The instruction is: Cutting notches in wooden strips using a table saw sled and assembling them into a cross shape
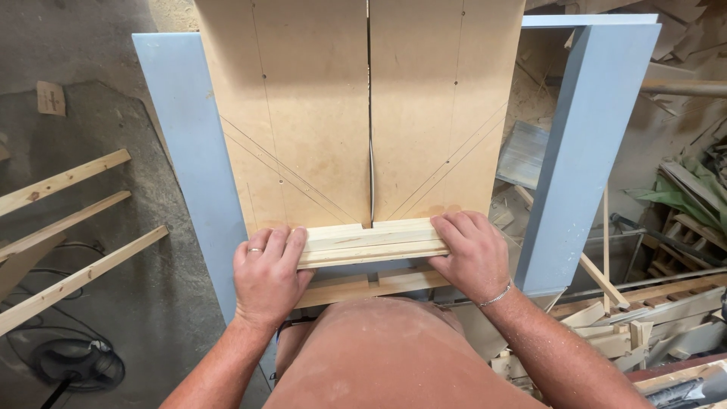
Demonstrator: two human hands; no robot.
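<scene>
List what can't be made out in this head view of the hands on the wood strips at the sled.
- Ends of the wood strips: covered by the left hand and right hand.
- Saw blade in the slot: too thin and dark to tell.
- Far end of the fibreboard sled: cut off by the top edge.
- Lower fence board: partly hidden by the person's torso.

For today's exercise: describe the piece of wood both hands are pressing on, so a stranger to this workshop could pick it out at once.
Start at the big tan board framed by pale blue rails, split by a long central slot. At its near edge lies a short pale wooden strip, crosswise, left hand and right hand on its ends. Unlike the loose slats around, it bridges the slot.
</scene>
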